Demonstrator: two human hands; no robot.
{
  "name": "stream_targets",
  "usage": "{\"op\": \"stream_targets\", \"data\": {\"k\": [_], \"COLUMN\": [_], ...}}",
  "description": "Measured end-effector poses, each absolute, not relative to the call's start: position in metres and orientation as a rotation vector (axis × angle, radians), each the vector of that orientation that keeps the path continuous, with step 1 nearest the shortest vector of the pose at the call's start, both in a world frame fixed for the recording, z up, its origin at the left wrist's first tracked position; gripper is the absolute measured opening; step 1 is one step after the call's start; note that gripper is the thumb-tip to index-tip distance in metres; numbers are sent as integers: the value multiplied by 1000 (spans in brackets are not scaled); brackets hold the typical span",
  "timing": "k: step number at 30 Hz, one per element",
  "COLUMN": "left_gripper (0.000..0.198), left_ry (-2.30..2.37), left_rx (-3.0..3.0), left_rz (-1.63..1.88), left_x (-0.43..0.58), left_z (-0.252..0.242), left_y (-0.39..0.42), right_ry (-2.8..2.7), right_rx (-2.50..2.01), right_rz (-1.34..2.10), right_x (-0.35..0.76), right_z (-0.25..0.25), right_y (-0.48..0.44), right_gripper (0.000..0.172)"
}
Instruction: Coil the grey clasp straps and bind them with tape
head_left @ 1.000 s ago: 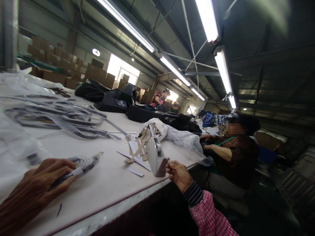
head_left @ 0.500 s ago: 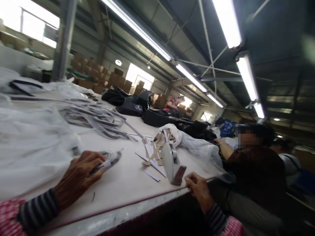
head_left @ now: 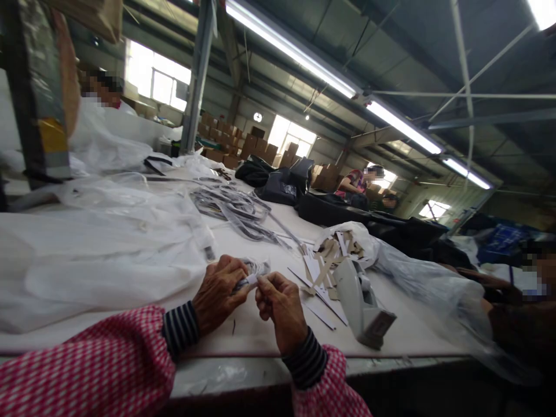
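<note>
On the white tabletop, my left hand (head_left: 221, 288) is closed around a small grey-and-white coiled bundle (head_left: 259, 266), which looks wrapped in clear plastic. My right hand (head_left: 280, 304) has its thumb and fingers pinched together against the bundle's right end. Whatever is between those fingertips is too small to make out. To the right of my hands stands a grey tape dispenser (head_left: 358, 301) near the table's front edge. Behind it lie white and brown card strips (head_left: 324, 269), spilling from a clear plastic bag (head_left: 371, 240).
White sheeting (head_left: 108, 260) covers the table's left side. Tangled grey strips (head_left: 234, 202) lie farther back. Black bags (head_left: 282, 185) line the far side. A metal post (head_left: 197, 81) rises behind the table. Other people are around, one close at the right edge.
My right hand has come from the table edge by the tape dispenser over to the bundle in my left hand. The view has swung left.
</note>
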State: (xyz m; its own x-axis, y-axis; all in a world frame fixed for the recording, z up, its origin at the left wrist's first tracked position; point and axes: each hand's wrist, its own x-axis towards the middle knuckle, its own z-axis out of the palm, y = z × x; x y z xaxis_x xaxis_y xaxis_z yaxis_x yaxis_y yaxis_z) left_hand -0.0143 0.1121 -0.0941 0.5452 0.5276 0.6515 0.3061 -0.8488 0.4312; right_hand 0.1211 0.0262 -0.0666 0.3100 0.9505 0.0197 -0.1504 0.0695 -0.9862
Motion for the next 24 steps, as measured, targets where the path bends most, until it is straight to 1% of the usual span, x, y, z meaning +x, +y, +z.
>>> {"op": "stream_targets", "data": {"k": [6,9,12,17,20,24], "left_gripper": [17,12,11,17,25,30], "left_ry": [814,834,848,816,759,690], "left_rx": [2686,2770,2779,2678,2563,2438], "left_rz": [1184,1195,1161,1020,966,943], "left_x": [-14,-15,-16,-16,-15,-15], "left_z": [-93,-94,-95,-99,-105,-109], "left_y": [110,111,112,118,125,134], "right_ry": [-857,-855,-891,-946,-962,-1030], "right_rx": [-1261,-1268,-1293,-1365,-1372,-1326], "right_rz": [1015,1005,971,961,907,856], "right_x": [120,117,118,127,132,134], "right_z": [-76,-77,-79,-88,-94,-99], "right_y": [35,38,42,49,52,54], "right_gripper": [33,34,34,33,36,38]}}
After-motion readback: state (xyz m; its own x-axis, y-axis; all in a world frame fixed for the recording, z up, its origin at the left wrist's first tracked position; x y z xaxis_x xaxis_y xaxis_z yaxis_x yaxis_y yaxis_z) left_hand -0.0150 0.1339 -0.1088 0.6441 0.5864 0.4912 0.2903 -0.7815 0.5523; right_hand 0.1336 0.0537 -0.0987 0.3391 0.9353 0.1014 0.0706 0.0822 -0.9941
